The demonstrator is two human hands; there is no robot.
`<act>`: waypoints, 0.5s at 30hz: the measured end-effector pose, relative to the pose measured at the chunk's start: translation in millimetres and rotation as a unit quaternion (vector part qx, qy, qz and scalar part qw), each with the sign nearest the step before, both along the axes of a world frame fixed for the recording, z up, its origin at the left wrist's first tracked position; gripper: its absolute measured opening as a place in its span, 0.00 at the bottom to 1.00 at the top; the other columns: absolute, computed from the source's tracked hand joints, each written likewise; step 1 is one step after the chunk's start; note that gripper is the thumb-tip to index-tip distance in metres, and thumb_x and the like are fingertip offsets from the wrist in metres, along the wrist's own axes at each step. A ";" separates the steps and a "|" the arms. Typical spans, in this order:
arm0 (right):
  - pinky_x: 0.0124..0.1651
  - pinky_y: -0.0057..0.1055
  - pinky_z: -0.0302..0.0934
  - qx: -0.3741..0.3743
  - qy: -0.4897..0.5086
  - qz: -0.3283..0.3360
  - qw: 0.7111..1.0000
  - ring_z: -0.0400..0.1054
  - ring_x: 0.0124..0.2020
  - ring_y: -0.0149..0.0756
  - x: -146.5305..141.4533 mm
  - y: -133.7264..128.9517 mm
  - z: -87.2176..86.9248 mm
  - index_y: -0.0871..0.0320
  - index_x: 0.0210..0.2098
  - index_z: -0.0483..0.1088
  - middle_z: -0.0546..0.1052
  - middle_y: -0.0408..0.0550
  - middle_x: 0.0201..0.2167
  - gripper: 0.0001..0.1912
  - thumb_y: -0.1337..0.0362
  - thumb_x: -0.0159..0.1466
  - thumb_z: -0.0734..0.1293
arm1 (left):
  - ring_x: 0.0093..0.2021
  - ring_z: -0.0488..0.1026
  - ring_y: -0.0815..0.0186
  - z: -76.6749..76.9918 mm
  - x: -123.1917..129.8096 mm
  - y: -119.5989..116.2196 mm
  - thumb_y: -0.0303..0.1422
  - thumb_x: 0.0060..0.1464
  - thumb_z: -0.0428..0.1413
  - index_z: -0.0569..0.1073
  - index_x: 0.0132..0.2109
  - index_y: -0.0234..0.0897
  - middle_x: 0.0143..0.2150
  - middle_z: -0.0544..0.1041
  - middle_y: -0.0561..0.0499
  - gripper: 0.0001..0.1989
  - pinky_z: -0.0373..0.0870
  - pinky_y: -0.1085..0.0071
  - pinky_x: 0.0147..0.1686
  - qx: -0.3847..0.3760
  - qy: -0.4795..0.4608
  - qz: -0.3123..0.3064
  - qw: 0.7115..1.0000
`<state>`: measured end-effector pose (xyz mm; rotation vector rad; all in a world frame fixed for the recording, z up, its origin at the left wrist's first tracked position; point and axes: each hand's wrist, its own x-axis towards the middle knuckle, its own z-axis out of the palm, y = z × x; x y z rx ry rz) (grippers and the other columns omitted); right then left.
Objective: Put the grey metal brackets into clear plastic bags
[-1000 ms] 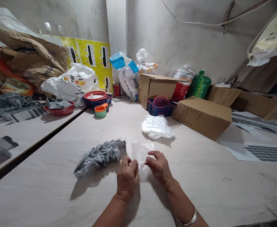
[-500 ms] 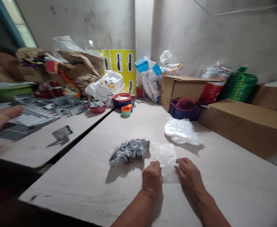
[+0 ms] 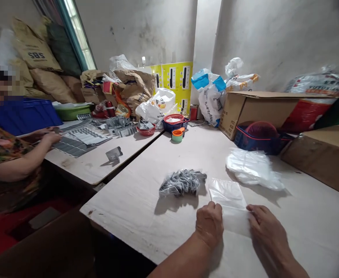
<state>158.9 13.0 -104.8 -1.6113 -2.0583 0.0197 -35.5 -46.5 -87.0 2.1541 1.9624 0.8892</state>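
Note:
A clear plastic bag (image 3: 229, 194) lies flat on the pale table, stretched between my two hands. My left hand (image 3: 210, 222) is closed on its left edge, fingers curled. At the right edge, my right hand (image 3: 268, 227) pinches the plastic between thumb and fingertips. Just left of the bag sits a bundle of dark parts in clear wrapping (image 3: 183, 182), touched by neither hand. A stack of clear plastic bags (image 3: 252, 166) rests beyond my right hand.
At the left table a co-worker (image 3: 19, 158) sits near grey sheets (image 3: 85, 133). A dark gap divides the tables. Cardboard boxes (image 3: 322, 158) and a blue basket (image 3: 256, 139) line the right side. An orange-and-green cup (image 3: 177, 136) stands farther back.
The view has swung left, bringing the co-worker into sight; the co-worker's hand has drawn back to the sheets. My hands keep the bag's edges, and the bag looks flatter.

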 end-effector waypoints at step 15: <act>0.45 0.40 0.60 0.130 0.051 -0.001 0.990 0.65 0.43 0.43 10.2 50.0 74.1 0.58 0.41 0.70 0.73 0.53 0.41 0.13 0.59 0.62 0.60 | 0.28 0.69 0.65 3.6 -1.7 10.6 0.29 0.59 0.41 0.67 0.29 0.37 0.29 0.72 0.49 0.14 0.53 0.69 0.27 0.034 0.060 -0.016 0.998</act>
